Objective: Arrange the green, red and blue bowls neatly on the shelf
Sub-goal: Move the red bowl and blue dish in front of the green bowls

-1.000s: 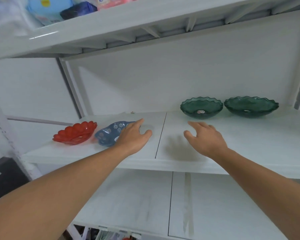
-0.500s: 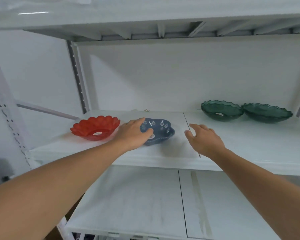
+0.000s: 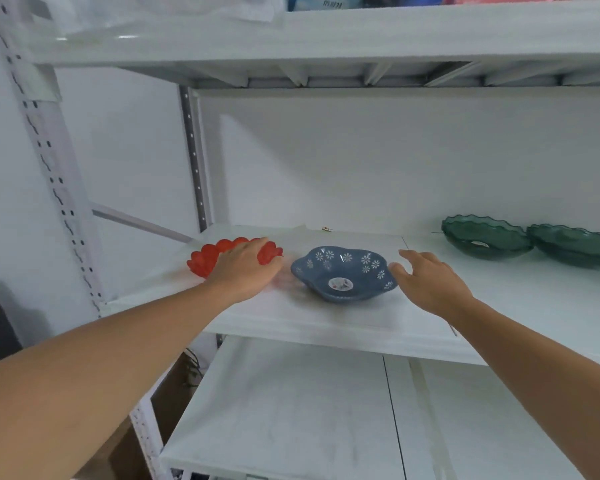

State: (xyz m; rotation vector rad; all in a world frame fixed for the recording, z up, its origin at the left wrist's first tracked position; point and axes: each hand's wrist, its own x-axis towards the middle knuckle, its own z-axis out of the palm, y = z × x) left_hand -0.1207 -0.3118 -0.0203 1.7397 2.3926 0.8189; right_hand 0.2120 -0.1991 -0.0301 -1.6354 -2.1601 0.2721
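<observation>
A red scalloped bowl (image 3: 205,259) sits at the left end of the white middle shelf (image 3: 326,323). My left hand (image 3: 243,268) lies over its right side, fingers and thumb closed around the rim. Just to its right stands a blue flower-patterned bowl (image 3: 342,271), free of both hands. My right hand (image 3: 430,282) hovers open by that bowl's right edge, fingers spread, holding nothing. Two dark green wavy-rimmed bowls stand side by side at the far right, one (image 3: 485,237) touching the other (image 3: 575,245), which the frame's edge cuts off.
The upper shelf (image 3: 361,36) hangs low overhead with packages on it. A perforated upright post (image 3: 49,174) stands at the left. A lower white shelf (image 3: 291,410) lies below my arms. Bare shelf surface stretches between the blue and green bowls.
My left hand let go of the blue bowl after sliding it rightward and moved left onto the red bowl. My right hand stayed open beside the blue bowl. The view shifted left.
</observation>
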